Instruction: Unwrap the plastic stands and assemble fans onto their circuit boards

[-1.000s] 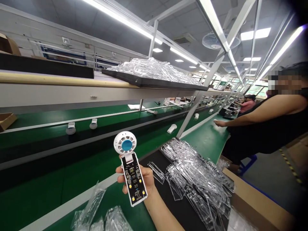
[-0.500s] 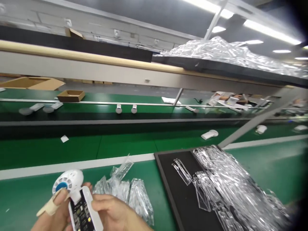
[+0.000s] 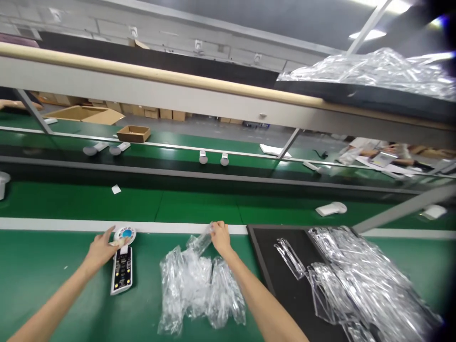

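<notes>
head view: the hands are well apart on the green belt bench (image 3: 53,294). the left hand (image 3: 101,249) lies open, its fingertips (image 3: 114,241) resting on one white handheld fan (image 3: 125,233). the fan sits flat with its circuit board (image 3: 121,271) face up, so it seems to need no grip. the right hand (image 3: 221,238) is closed on the neck of one clear plastic bag (image 3: 201,243), lifted from the far end of the pile. about three more bags (image 3: 197,289) lie bunched between the hands, within easy reach of both. to the right, a black tray (image 3: 259,256) carries one clear acrylic piece (image 3: 289,259) set apart from a heap of clear acrylic pieces (image 3: 359,275), too tangled to count. beyond it, two white fan bodies (image 3: 331,209) lie on the far belt.
</notes>
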Demonstrator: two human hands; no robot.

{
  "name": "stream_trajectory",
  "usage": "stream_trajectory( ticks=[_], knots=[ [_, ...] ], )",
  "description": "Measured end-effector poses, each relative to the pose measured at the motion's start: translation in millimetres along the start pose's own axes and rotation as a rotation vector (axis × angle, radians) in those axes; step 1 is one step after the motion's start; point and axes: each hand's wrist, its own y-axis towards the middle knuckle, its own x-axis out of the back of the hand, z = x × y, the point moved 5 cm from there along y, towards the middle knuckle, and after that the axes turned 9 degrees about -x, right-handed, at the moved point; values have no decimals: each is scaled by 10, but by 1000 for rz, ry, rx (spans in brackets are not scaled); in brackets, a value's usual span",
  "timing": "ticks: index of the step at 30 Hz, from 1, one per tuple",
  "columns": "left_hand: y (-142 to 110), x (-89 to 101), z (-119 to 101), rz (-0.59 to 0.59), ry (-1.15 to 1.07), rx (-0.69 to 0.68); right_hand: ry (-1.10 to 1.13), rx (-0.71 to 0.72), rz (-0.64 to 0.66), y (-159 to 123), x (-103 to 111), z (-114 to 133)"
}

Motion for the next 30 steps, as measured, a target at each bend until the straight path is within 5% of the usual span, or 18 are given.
stream_trajectory(
  ticks=[3, 6, 8, 12, 15, 17, 21, 25, 30],
  knots=[
    [-7, -150, -199, 74, 156, -270, -17, 6, -63, -27, -59, 57],
    [-109, -661, -380, 480, -24, -430, 12, 39, -80, -141, 144, 189],
    [-157, -963, -455, 644, -80, -474, 40, 85, -81, -320, 420, 336],
    [-138, -1294, -492, 712, -129, -503, 100, 196, -66, -909, 1040, 738],
    [-145, -1382, -464, 721, -187, -488, 109, 256, -22, -1278, 1221, 968],
    [-173, -1411, -430, 724, -228, -442, 15, 256, 70, -1373, 1066, 991],
    [-238, -1431, -364, 716, -284, -317, -331, 120, 341, -1274, 299, 707],
    [-267, -1363, -365, 671, -341, -249, -502, 81, 368, -1041, -294, 512],
    [-315, -1178, -529, 652, -404, -261, -645, 137, 366, -844, -568, 571]
  ],
)
